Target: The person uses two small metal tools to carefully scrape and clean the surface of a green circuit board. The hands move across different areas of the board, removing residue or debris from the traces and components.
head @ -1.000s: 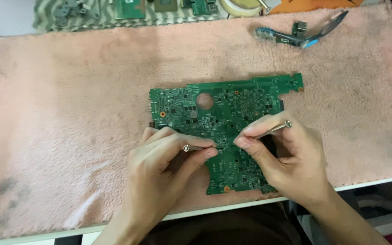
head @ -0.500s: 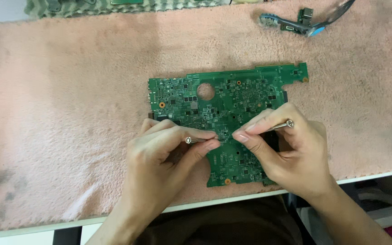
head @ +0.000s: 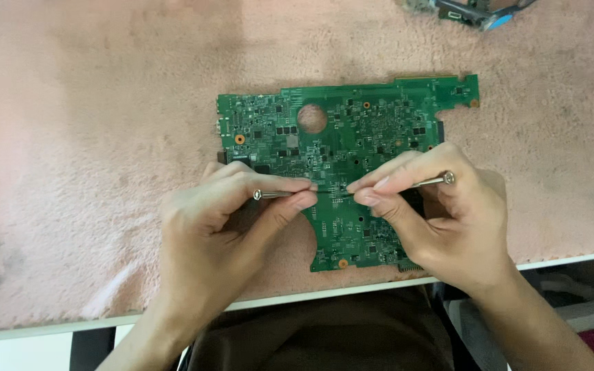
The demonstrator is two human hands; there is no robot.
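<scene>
Board (head: 352, 137), green, lies flat on the pink towel (head: 91, 124) that covers the table, a little right of centre and near the front edge. Compared with a second ago it fills more of the view and sits higher in frame: the head has come closer, the board itself has not shifted on the towel. Both hands hold the same pose as before, so the work stays on one spot near the board's middle.

Left hand (head: 221, 227): fingers pinched closed around a thin metal tool (head: 273, 195), its tip pointing right onto the board. Right hand (head: 441, 220): fingers likewise closed on a second thin metal tool (head: 424, 183), tip pointing left. The two tips nearly meet at mid-board; what lies between them is too small to tell.

Board look: irregular outline, round hole (head: 312, 118) in the upper half, orange-ringed screw holes, many small dark chips. Lower part narrows toward the table edge. Loose parts with a blue cable (head: 479, 12) sit well apart at top right.
</scene>
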